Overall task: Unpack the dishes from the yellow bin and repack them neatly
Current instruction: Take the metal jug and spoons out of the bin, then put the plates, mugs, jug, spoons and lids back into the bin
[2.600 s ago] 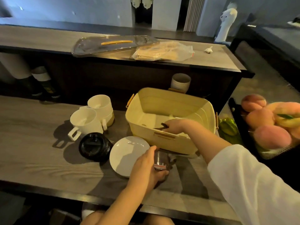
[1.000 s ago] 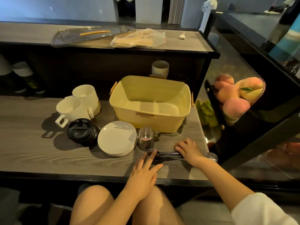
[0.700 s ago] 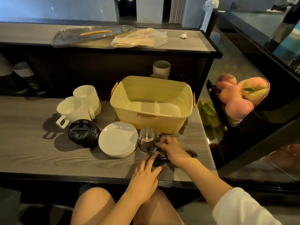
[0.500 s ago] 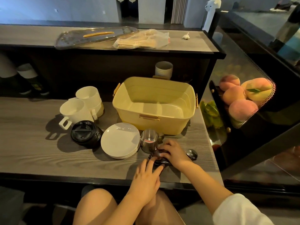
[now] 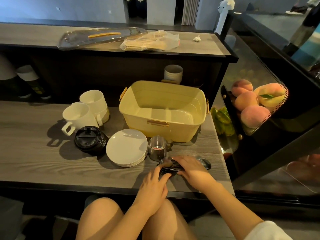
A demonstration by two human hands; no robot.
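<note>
Grey wood-grain desk [image 5: 34, 161] fills the near view, a darker raised counter [image 5: 34, 35] behind it and peaches [image 5: 247, 99] in a case to the right; the yellow bin [image 5: 173, 132] stands at the desk's far right, empty, smooth matte plastic with rounded corners and tan clasps. Unpacked dishes sit left of and before it: white glazed mugs [image 5: 81, 115], a stack of black ribbed lids [image 5: 90, 139], a stack of shallow round white plates [image 5: 127, 147], and a small steel pitcher [image 5: 157, 150] just beside the plates and just in front of the bin. The spoons [image 5: 168, 166], dark polished metal, lie bunched near the desk's front edge, just before the pitcher; their long axis runs left to right, parallel to that edge, with oval bowls showing at both ends. The right grip [image 5: 188, 168], a bare hand, curls over the middle of the bunch, fingers on top and thumb at the near side, holding it; the left grip [image 5: 152, 182] is unclenched, straight fingertips butting the bunch's left end. The bin lies straight beyond the spoons, past the pitcher; I judge the unpacking done and the bunch being squared, and the right grip, already on it, is the better placed to carry it in.
</note>
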